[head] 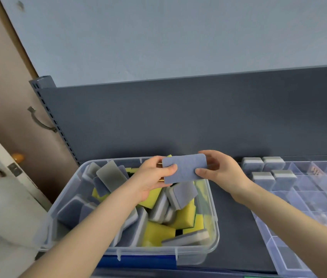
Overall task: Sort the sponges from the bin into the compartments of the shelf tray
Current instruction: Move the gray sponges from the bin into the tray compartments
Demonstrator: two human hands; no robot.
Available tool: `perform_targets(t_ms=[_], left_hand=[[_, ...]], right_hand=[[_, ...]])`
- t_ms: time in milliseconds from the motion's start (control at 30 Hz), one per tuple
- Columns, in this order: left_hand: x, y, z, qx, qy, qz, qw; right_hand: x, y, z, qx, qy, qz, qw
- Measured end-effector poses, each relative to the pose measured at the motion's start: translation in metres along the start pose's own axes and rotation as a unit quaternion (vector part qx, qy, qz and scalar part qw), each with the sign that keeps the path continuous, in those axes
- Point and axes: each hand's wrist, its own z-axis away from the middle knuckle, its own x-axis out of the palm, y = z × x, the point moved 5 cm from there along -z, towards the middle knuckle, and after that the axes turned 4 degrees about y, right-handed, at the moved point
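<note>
I hold one blue sponge [184, 169] in both hands, up over the far right corner of the bin [215, 221]. My left hand [154, 175] pinches its left short edge with the thumb on the near face, and my right hand [221, 171] pinches the right edge the same way. Both are clamped on this one sponge, its broad face turned toward me. A sliver of yellow shows behind its top left corner. I cannot tell whether that is a second sponge in my left hand or one lying in the bin.

I take this for a hand-over. The tray [279, 255] lies to my right, across a strip of bare shelf [232, 227], so the right hand should carry. To do it well, I firm the right pinch first and only then loosen the left. The sponge looks soft and light, so a gentle squeeze should hold it, while a hard one would buckle it.

Four grey sponges [263, 178] stand in the tray's far left compartments, two by two. Mine seems the same kind, so I aim for a free compartment beside them. I lower it straight down between the walls rather than drop it. The yellow sponges [184, 217] in the bin likely belong in another section. My left hand can go back for the next one.
</note>
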Motion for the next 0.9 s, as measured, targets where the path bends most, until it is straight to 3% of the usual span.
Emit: perform_targets(t_ms=[67,133,200,267,400,467,633,800,900], left_hand=[[0.005,0.005,-0.002,0.029,0.01,-0.038,0.999],[0.004,0.014,-0.009,0.112,0.075,-0.206,0.969],[0.012,0.019,-0.016,0.185,0.112,-0.426,0.879],[0.03,0.011,-0.022,0.206,0.093,-0.553,0.802],[0.064,-0.019,-0.035,0.187,0.054,-0.705,0.682],[0.067,-0.026,-0.04,0.148,0.053,-0.737,0.657],[0.058,-0.027,-0.042,0.084,0.035,-0.696,0.712],[0.039,0.0,-0.029,0.126,0.067,-0.638,0.757],[0.014,0.019,-0.019,0.15,0.085,-0.566,0.806]], right_hand=[[-0.017,0.0,0.0,-0.01,0.047,-0.015,0.999],[-0.037,0.0,0.001,-0.019,0.094,-0.003,0.995],[-0.054,0.001,0.003,-0.02,0.118,0.016,0.993],[-0.065,0.003,0.007,-0.018,0.126,0.029,0.991],[-0.074,0.008,0.018,-0.023,0.132,0.053,0.99],[-0.079,0.01,0.022,-0.018,0.133,0.055,0.989],[-0.089,0.016,0.027,-0.001,0.134,0.048,0.99],[-0.087,0.017,0.031,0.002,0.123,0.058,0.991],[-0.084,0.012,0.031,-0.004,0.115,0.057,0.992]])
